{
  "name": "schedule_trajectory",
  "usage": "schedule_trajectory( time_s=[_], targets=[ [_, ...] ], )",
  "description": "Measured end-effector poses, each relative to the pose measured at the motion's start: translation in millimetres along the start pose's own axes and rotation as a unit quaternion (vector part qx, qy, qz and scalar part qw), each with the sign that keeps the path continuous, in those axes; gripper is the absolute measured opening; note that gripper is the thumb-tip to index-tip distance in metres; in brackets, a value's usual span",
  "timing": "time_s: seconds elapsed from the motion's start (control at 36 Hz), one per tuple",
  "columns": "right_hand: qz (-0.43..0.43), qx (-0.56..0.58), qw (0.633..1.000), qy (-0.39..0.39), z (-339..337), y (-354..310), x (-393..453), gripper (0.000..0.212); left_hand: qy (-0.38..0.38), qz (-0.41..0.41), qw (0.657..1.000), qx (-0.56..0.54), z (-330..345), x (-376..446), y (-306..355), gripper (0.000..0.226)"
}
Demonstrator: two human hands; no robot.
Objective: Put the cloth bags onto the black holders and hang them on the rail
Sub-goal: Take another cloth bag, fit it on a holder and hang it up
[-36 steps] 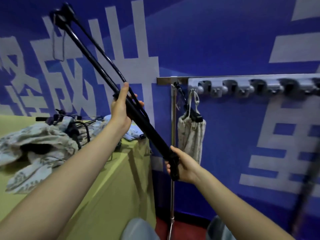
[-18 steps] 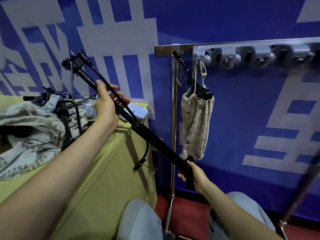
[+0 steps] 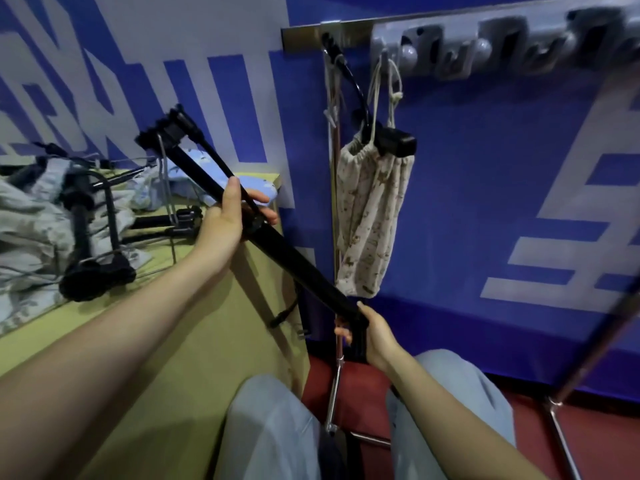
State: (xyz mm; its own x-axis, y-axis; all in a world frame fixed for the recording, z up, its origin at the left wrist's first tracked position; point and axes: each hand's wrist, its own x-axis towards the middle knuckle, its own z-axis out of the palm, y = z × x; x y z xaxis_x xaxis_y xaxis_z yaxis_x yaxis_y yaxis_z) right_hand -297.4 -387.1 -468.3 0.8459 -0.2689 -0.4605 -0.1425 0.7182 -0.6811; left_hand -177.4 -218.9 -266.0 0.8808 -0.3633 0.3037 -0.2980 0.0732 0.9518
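I hold one black holder (image 3: 284,251) bare and slanted across my front, my left hand (image 3: 228,220) closed around its thinner upper rods and my right hand (image 3: 374,332) gripping its lower end, both arms extended. One cloth bag (image 3: 370,216) already hangs on its holder from the rail (image 3: 346,29) at far right, while loose bags (image 3: 31,216) and further holders (image 3: 93,237) lie on the table (image 3: 194,341) at left. In my judgement the step in hand is readying this holder, and the next move calls for bringing it to a loose bag and sleeving it.

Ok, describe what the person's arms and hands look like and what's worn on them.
Both forearms are bare all the way into frame: no sleeves, gloves, watch, rings or bands show on the left hand or the right hand. Nails look short and unpainted. Light grey-blue trousers cover the knees below.
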Motion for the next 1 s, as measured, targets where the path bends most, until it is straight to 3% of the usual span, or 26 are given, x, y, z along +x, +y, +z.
schedule_trajectory(
  time_s=[0.14,0.31,0.47,0.69,0.81,0.89,0.94,1.0],
  targets=[
    [-0.033,0.018,0.998,-0.042,-2,1,-8,0.031,-0.034,-0.054,0.997,0.034,0,-3,-5,0.054],
    [-0.025,0.018,0.997,-0.075,-7,4,-11,0.043,-0.069,-0.084,0.994,0.033,-1,-8,4,0.040],
    [-0.022,0.027,0.996,-0.085,-13,6,-21,0.039,-0.005,-0.028,0.991,-0.130,-13,2,29,0.018],
    [-0.010,0.015,0.997,-0.071,-14,16,-28,0.038,0.066,-0.022,0.977,-0.202,-21,2,34,0.038],
    [0.004,0.019,0.997,-0.081,-9,24,-29,0.035,0.130,-0.034,0.949,-0.286,-20,-5,43,0.060],
    [0.006,0.013,0.996,-0.084,-5,28,-30,0.036,0.199,-0.026,0.929,-0.311,-23,-6,45,0.057],
    [0.006,0.017,0.996,-0.087,-4,28,-30,0.037,0.197,-0.015,0.934,-0.299,-22,-8,47,0.052],
    [0.007,0.026,0.996,-0.088,-4,29,-28,0.037,0.141,-0.024,0.950,-0.277,-17,-11,48,0.055]
  ],
)
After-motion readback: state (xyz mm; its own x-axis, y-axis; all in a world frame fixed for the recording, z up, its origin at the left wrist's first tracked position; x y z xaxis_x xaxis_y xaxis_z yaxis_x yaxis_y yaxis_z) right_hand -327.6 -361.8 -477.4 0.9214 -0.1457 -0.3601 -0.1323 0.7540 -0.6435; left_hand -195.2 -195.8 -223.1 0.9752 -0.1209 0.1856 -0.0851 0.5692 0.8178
